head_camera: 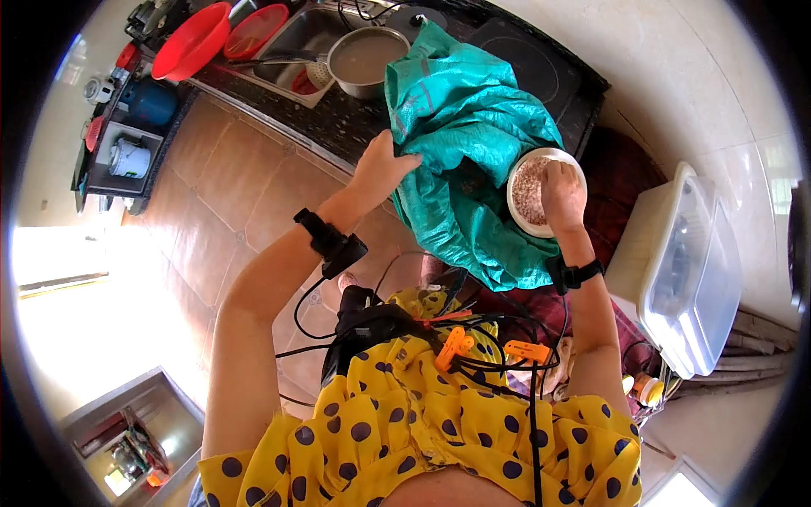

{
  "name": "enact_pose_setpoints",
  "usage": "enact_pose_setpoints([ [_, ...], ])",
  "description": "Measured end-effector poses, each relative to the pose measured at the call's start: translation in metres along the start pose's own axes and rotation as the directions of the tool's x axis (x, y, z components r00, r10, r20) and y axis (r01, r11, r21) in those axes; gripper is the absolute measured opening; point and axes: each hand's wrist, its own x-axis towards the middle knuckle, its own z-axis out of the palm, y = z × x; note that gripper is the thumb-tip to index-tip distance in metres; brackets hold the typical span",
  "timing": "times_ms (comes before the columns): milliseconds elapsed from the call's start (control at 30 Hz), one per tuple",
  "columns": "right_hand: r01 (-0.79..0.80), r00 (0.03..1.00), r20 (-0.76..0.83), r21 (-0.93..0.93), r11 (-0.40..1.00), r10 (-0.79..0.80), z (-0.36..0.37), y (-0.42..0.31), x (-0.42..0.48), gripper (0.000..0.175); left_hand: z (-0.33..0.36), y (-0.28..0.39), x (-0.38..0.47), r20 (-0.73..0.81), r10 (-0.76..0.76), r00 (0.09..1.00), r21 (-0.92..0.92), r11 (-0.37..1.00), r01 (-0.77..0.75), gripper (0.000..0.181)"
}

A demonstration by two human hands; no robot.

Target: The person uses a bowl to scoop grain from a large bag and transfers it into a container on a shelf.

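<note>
My left hand pinches the left edge of a green woven plastic sack. The sack is bunched into folds, its dark mouth facing me. At its right side is a white bowl filled with reddish-brown grains that look like rice. My right hand is closed at the bowl's right rim, fingers curled inside over the grains; the fingertips are hidden. What supports the bowl from below cannot be seen.
Behind the sack runs a dark counter with a cooktop, a pot of cloudy liquid, a sink and red basins. A lidded plastic bin stands at right. Black cables hang before my dress.
</note>
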Motion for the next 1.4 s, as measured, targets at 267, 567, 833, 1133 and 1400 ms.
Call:
enact_pose_setpoints([
  [267, -0.128, 0.987, -0.105, -0.044, 0.991, 0.123, -0.004, -0.009, 0.0, 0.023, -0.004, 0.009, -0.008, 0.038, -0.065, 0.997, -0.019, 0.998, 0.066, 0.076],
  [567, 0.082, 0.991, -0.089, -0.167, 0.982, -0.098, -0.02, -0.017, 0.005, 0.017, 0.008, 0.007, -0.029, 0.048, -0.04, 0.998, -0.092, 0.995, 0.045, 0.122],
  [833, 0.028, 0.995, -0.099, 0.018, 0.999, -0.026, -0.016, -0.021, -0.003, 0.02, -0.008, 0.007, -0.017, 0.258, -0.257, 0.931, -0.031, 0.961, 0.274, 0.073],
  [1133, 0.215, 0.97, -0.17, 0.281, 0.935, -0.172, -0.042, -0.055, -0.008, 0.022, -0.015, 0.027, -0.018, 0.125, -0.073, 0.989, -0.307, 0.945, 0.108, 0.061],
  [1400, 0.13, 0.948, 0.178, 0.543, 0.83, -0.265, -0.022, -0.095, -0.006, 0.03, -0.008, 0.041, -0.013, 0.118, -0.107, 0.987, -0.346, 0.928, 0.142, 0.059],
])
